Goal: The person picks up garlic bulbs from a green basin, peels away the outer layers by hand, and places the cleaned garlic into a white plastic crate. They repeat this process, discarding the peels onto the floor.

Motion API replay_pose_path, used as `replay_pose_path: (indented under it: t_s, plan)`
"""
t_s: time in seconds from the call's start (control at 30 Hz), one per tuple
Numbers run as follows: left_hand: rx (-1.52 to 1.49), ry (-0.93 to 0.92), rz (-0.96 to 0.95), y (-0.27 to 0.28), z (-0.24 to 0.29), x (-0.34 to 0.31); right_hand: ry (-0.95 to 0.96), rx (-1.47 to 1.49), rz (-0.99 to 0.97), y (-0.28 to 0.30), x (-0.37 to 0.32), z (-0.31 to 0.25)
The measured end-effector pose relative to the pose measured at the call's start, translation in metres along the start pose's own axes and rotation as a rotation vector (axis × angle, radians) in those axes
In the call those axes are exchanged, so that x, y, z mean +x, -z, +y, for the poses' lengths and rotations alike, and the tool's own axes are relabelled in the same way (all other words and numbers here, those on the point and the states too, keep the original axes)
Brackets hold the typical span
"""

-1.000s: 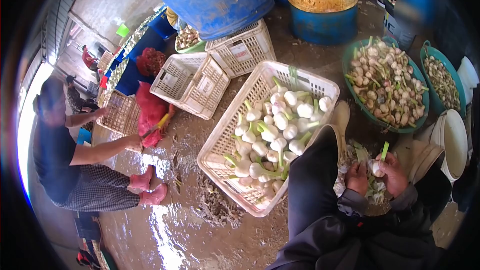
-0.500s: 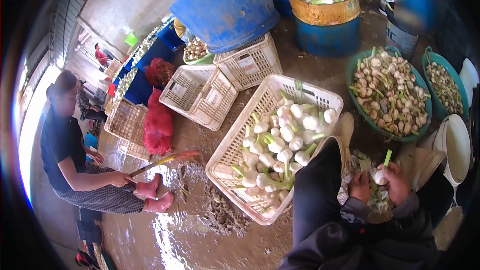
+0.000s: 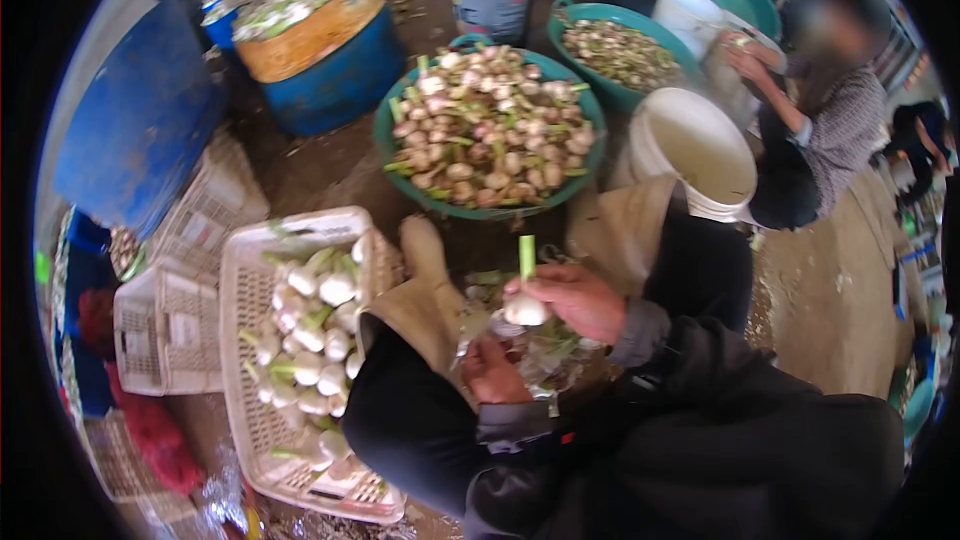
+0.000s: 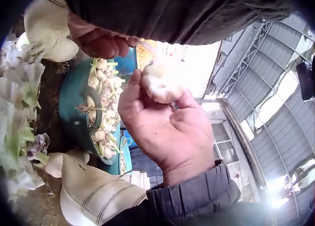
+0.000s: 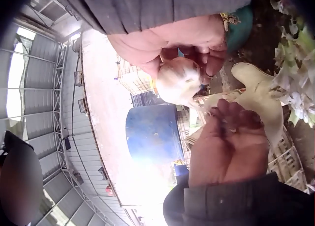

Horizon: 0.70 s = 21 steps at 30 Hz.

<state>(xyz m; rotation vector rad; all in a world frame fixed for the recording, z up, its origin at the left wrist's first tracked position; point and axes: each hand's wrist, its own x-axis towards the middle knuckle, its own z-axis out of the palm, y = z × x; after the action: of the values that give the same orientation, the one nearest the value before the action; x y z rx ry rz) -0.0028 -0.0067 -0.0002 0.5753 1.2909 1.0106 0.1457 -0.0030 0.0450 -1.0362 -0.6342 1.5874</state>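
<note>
My right hand [image 3: 585,302] holds a white garlic bulb [image 3: 525,311] whose trimmed green stem points up in the head view. In the left wrist view, the right hand [image 4: 170,130] grips the bulb [image 4: 162,85] between thumb and fingers, root end showing. My left hand [image 3: 492,372] is lower and to the left, fingers curled. From its fingertips a pale strip of garlic skin [image 4: 146,46] stretches to the bulb. The right wrist view shows the left hand [image 5: 231,144] pinching close beside the bulb [image 5: 179,80]. Peeled skins [image 3: 550,355] lie below the hands.
At the left stands a white crate [image 3: 240,340] of cleaned garlic bulbs. Ahead is a green basin [image 3: 385,140] of unpeeled garlic, with another green basin [image 3: 575,15] behind it. A white bucket [image 3: 650,140] stands right of my knees; a seated person [image 3: 830,130] is beyond.
The head view has swung to the right, bringing a seated person into sight. My left hand has moved away from the bulb, drawing skin with it. The right hand still holds the garlic.
</note>
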Motion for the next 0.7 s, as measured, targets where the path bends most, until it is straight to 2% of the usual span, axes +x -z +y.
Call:
replay_pose_path:
  t_s: [0.1,0.3,0.43,0.5,0.53,0.6,0.67,0.7]
  plan:
    - [-0.039,-0.027,0.033,-0.004,0.003,-0.002,0.02,0.042,0.023,0.004,0.0,-0.005]
    - [-0.012,0.03,0.061,0.0,0.002,0.0,0.042,0.209,-0.063,0.012,0.002,-0.007]
    - [0.099,0.08,-0.009,0.004,-0.012,0.008,0.029,0.123,0.052,0.014,0.002,-0.007]
    - [1.074,-0.42,-0.107,0.002,-0.023,0.006,0.003,0.091,0.093,0.017,0.002,-0.005]
    - [1.078,-0.418,-0.114,-0.003,-0.018,0.0,0.002,0.046,0.15,0.02,0.004,-0.001]
    - [1.105,-0.894,0.13,-0.018,0.004,-0.016,0.0,0.001,0.211,0.021,0.005,0.0]
    - [1.011,-0.901,0.173,-0.018,0.005,-0.015,0.014,-0.127,0.287,0.02,0.004,-0.002]
    - [0.949,-0.786,0.086,-0.009,-0.007,-0.007,0.011,-0.125,0.288,0.018,0.003,-0.004]
